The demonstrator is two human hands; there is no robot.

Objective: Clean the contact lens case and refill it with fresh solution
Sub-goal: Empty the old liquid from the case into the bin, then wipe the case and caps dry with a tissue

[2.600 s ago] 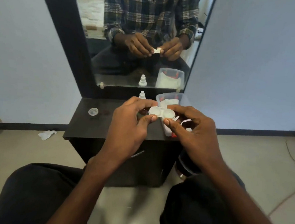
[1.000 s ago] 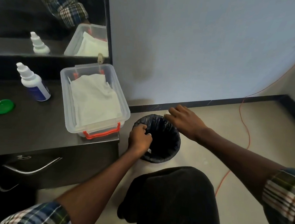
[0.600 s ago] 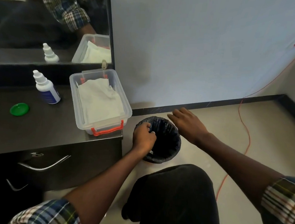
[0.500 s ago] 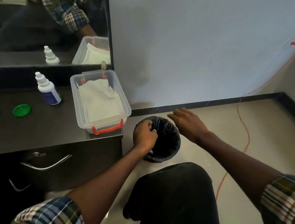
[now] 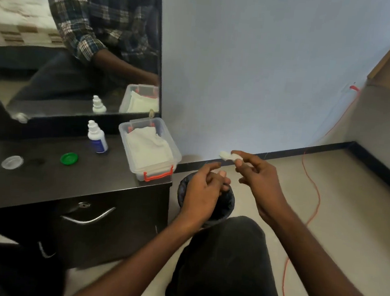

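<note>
Pinching the small white plastic contact lens case (image 5: 227,155) at its fingertips, the right hand (image 5: 260,182) sits right of centre in the frame, above the floor. The left hand (image 5: 203,191) hangs with loosely curled fingers, holding nothing, over the black-lined round waste bin (image 5: 228,204) (partly hidden behind it). On the dark cabinet top (image 5: 45,182) at left stand a white dropper bottle with a blue label (image 5: 97,138), a green round cap (image 5: 69,158), a clear round cap (image 5: 12,162) and a clear plastic box with orange latches (image 5: 150,152) holding white tissue.
</note>
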